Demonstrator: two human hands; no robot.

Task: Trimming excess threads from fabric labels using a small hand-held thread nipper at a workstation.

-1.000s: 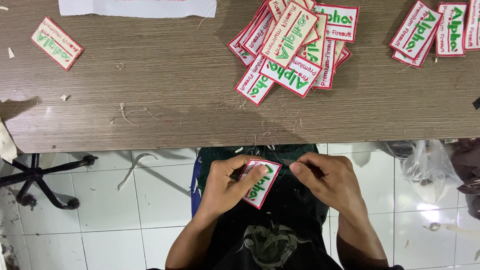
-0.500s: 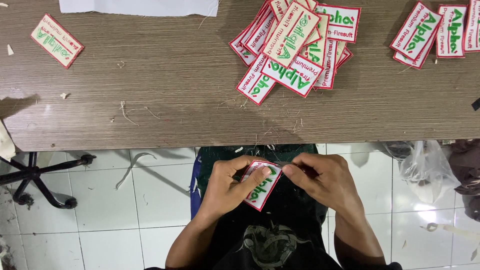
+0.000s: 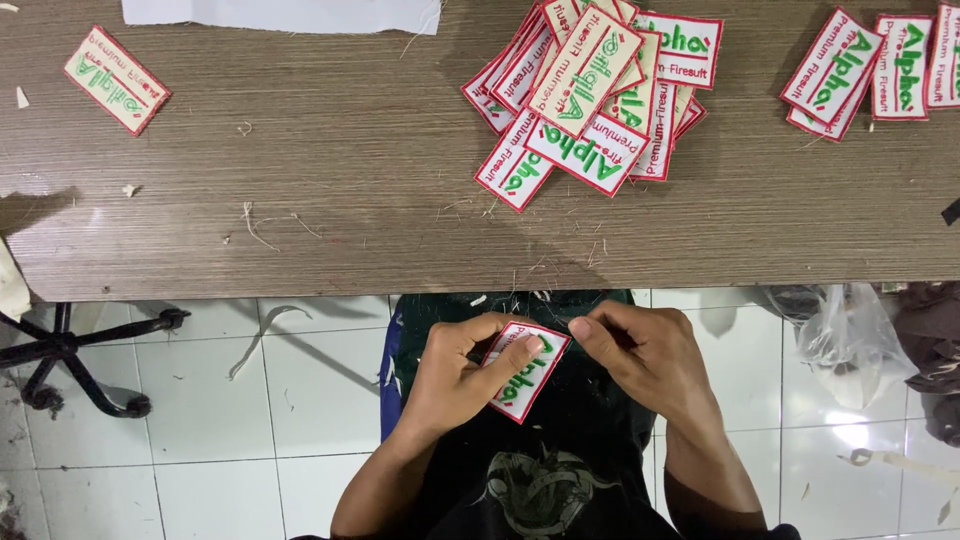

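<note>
1. Where the table (image 3: 300,200) ends, just below its near edge and over the person's lap, an embroidered patch (image 3: 525,370) is held: a white rectangle with a red stitched border and green lettering, tilted on the diagonal.
2. Left hand (image 3: 460,375) pinches the patch, thumb lying across its face, fingers curled behind.
3. Right hand (image 3: 645,355) has thumb and forefinger pressed together at the patch's upper right corner (what they nip, if anything, is too small to tell).
4. Heap of patches (image 3: 590,90), same white, red and green, overlapping at all angles at the table's upper middle.
5. Smaller stack (image 3: 870,75) at the upper right, well apart from the heap.
6. Single patch (image 3: 117,79) lying alone, upper left.
7. White cloth strip (image 3: 285,14) at the far edge.
8. Loose thread ends scattered on the wood-grain surface.
9. Clear plastic bag (image 3: 845,340) hangs below the table's right side.
</note>
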